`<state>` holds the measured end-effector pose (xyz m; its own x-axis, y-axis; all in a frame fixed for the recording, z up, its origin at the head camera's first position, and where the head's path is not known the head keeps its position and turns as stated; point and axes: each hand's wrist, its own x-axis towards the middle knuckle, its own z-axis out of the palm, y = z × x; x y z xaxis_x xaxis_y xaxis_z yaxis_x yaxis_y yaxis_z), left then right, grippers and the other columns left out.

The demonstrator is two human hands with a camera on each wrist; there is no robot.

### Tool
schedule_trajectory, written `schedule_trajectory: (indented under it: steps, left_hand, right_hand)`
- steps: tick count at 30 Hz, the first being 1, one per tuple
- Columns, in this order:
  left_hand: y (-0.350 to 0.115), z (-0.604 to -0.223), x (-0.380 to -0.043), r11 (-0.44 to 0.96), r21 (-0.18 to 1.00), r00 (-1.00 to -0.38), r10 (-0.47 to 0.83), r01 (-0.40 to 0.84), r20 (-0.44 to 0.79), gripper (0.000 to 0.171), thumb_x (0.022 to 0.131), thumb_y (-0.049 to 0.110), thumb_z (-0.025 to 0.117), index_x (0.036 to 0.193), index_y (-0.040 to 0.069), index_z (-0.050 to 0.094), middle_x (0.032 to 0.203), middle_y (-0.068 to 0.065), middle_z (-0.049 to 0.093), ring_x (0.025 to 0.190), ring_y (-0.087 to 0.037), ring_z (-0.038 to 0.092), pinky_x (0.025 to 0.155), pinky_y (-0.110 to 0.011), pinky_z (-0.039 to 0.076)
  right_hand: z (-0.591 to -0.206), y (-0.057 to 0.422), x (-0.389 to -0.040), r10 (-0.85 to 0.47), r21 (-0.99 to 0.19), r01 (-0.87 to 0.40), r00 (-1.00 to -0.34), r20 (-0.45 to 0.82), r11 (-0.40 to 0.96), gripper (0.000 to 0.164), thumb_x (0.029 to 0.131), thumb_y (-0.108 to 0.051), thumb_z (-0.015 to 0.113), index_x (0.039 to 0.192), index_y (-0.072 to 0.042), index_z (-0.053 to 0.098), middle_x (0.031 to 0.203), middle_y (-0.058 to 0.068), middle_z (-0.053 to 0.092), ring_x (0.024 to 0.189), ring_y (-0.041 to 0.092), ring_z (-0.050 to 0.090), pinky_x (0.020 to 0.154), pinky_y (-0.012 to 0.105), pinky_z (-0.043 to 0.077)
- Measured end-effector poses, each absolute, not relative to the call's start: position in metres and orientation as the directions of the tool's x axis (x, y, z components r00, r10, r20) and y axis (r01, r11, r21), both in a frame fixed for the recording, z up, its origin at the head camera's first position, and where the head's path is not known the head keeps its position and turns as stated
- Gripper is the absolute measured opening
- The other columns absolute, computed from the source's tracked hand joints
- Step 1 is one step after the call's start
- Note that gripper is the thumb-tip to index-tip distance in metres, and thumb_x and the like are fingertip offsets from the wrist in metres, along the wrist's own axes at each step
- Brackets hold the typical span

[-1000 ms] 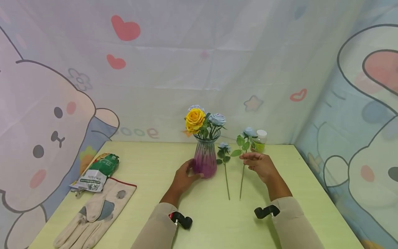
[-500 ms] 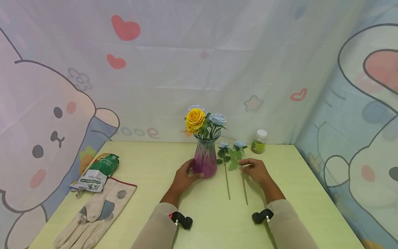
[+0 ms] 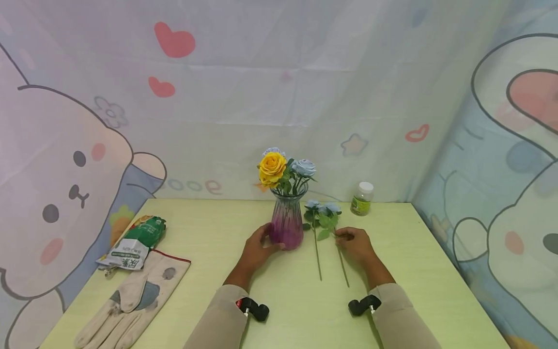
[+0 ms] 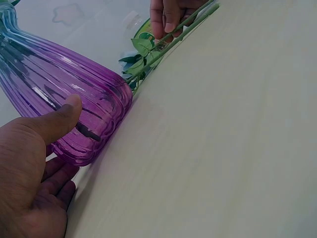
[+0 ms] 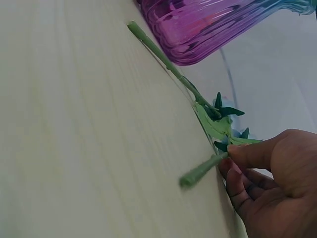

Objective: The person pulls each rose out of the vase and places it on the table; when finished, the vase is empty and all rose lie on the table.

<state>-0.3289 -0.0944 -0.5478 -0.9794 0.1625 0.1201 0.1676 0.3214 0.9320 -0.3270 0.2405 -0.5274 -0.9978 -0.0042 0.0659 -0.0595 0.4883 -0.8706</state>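
A glass vase, clear bluish at the neck and purple below, stands upright holding a yellow rose and blue roses. My left hand grips its lower part, thumb in front and fingers around the side, as the left wrist view confirms. To the right, my right hand pinches the green stem of a blue rose between thumb and fingers. That rose lies low over the table, its stem end towards me. Another blue rose lies beside it, close to the vase.
A small white-capped jar stands at the back right. On the left lie a green and white packet and a work glove. A printed cloth hangs behind the table.
My right hand has brought its blue rose down and to the left, beside the other loose rose, uncovering the jar. My left hand keeps its grip on the vase.
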Motion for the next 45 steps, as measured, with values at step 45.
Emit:
schedule_trajectory:
  steps: [45]
  left_hand:
    - [-0.096, -0.549, -0.33, 0.337, 0.924, -0.977, 0.167, 0.182, 0.132, 0.086, 0.092, 0.03, 0.09, 0.164, 0.006, 0.047, 0.165, -0.017, 0.056, 0.159, -0.037, 0.048, 0.134, -0.055, 0.037]
  right_hand:
    - [-0.406, 0.153, -0.327, -0.077, -0.961, -0.254, -0.966, 0.246, 0.108, 0.049, 0.107, -0.024, 0.073, 0.149, -0.003, 0.059, 0.156, 0.015, 0.057, 0.13, 0.022, 0.06, 0.101, 0.028, 0.058]
